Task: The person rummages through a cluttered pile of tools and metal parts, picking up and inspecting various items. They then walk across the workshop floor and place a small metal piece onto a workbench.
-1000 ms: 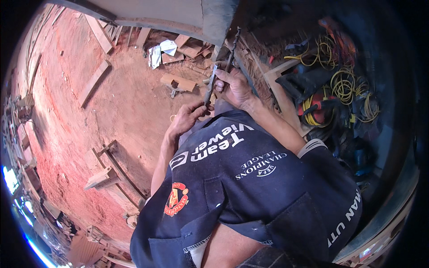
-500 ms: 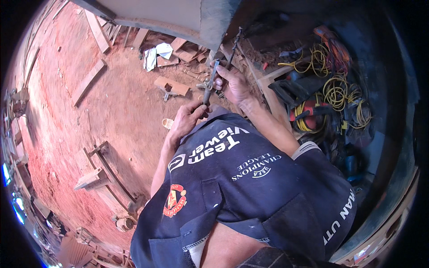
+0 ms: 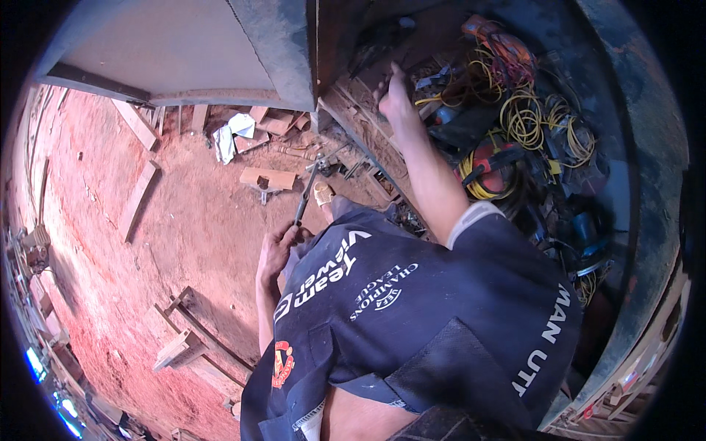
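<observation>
Left hand has its fingers closed round the lower, handle end of a slim dark tool; shaft points up and away, slightly right, over the reddish dirt floor. Right hand is well apart from it, arm stretched forward into the shadowed corner right of the big pale panel; fingers partly bent, can't tell if they grip anything, too dark. Right of that arm: yellow cable coils, orange cable bundle, red power tool. Ahead of left hand on the floor: notched wood piece, white sheets beyond it.
</observation>
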A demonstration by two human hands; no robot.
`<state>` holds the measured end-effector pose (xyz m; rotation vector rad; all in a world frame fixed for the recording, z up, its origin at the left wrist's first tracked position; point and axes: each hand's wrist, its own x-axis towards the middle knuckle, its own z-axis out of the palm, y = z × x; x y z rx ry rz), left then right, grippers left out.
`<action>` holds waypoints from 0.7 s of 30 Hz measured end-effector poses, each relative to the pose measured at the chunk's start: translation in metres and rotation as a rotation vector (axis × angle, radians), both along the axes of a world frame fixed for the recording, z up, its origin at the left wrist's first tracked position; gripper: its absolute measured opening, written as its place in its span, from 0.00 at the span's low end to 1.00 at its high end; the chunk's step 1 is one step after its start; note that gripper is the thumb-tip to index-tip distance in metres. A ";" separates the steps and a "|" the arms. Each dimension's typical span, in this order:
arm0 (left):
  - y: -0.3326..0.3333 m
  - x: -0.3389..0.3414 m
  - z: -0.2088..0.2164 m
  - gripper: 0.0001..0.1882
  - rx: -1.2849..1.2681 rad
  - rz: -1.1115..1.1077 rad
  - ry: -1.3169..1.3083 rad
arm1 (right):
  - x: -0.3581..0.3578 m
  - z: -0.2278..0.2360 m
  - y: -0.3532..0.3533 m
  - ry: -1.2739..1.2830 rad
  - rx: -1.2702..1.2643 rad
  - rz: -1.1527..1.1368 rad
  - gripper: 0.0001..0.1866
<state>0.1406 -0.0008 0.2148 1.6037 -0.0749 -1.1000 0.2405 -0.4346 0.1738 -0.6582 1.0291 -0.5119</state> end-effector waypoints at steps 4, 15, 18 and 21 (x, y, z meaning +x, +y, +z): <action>0.009 -0.006 0.007 0.16 0.049 -0.015 -0.073 | 0.046 -0.070 -0.078 -0.010 -0.374 0.048 0.23; 0.059 -0.041 -0.019 0.15 0.055 0.203 -0.103 | 0.092 -0.115 -0.164 0.092 -0.503 0.506 0.22; 0.079 -0.047 -0.024 0.14 0.125 0.221 -0.111 | 0.089 -0.072 -0.108 0.083 -0.672 0.338 0.18; 0.103 -0.042 -0.017 0.16 0.040 0.348 -0.084 | 0.048 -0.018 0.007 0.097 -0.858 0.008 0.15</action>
